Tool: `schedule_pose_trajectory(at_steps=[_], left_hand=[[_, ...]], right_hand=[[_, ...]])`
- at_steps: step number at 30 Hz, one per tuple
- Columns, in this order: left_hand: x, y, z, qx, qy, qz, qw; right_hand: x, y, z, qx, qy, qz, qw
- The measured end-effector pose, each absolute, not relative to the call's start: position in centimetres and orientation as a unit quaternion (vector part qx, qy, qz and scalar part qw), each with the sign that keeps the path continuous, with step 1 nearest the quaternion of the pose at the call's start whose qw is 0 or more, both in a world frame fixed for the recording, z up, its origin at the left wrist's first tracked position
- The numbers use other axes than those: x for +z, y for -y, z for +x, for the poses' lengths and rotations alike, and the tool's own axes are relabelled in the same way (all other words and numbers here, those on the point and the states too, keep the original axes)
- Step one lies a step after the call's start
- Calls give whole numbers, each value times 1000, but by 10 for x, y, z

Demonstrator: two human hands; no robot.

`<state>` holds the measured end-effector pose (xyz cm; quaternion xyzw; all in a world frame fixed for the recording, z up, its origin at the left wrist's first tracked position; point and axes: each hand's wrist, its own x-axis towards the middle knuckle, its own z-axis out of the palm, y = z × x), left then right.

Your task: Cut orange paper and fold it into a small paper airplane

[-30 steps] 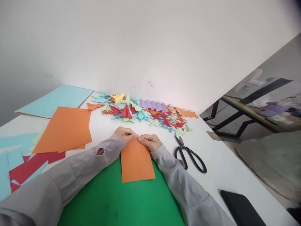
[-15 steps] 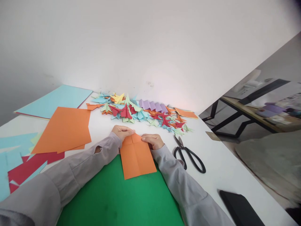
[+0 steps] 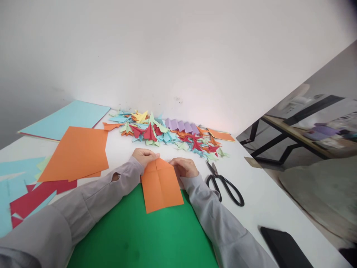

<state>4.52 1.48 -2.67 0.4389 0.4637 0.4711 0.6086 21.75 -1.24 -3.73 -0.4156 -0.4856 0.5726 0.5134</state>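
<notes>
My left hand (image 3: 145, 156) pinches the upper left edge of an orange sheet of paper (image 3: 163, 188). The sheet has its top corners folded in to a blunt point, with a crease down its middle and another across it. Beside the upper right edge is my right hand (image 3: 186, 167), its fingers loosely curled and a gap below the index finger. Its fingertips are partly hidden, and whether they touch the paper is hard to see. Beneath the sheet lies a green mat (image 3: 145, 234).
Folded paper planes (image 3: 150, 132) in several colours lie along the wall, with a purple pleated strip (image 3: 182, 125). Black-handled scissors (image 3: 223, 182) rest to the right, a black flat object (image 3: 286, 245) nearer. Orange sheets (image 3: 75, 154), light blue sheets (image 3: 69, 119) and red scraps (image 3: 33, 197) spread leftward.
My right hand has shifted slightly right, its thumb leaving the paper's face. The sheet has swung a little to the left, while my left hand stays nearly in place.
</notes>
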Motion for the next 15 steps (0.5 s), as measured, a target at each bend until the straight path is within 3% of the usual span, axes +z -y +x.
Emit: schedule_pose_trajectory(at_steps=[4, 15], left_hand=[[-31, -13, 47, 435, -455, 513, 584], [-30, -10, 43, 362, -414, 554, 624]], right_hand=[[-35, 17, 208, 577, 482, -464, 468], [-39, 16, 204, 550, 454, -472, 519]])
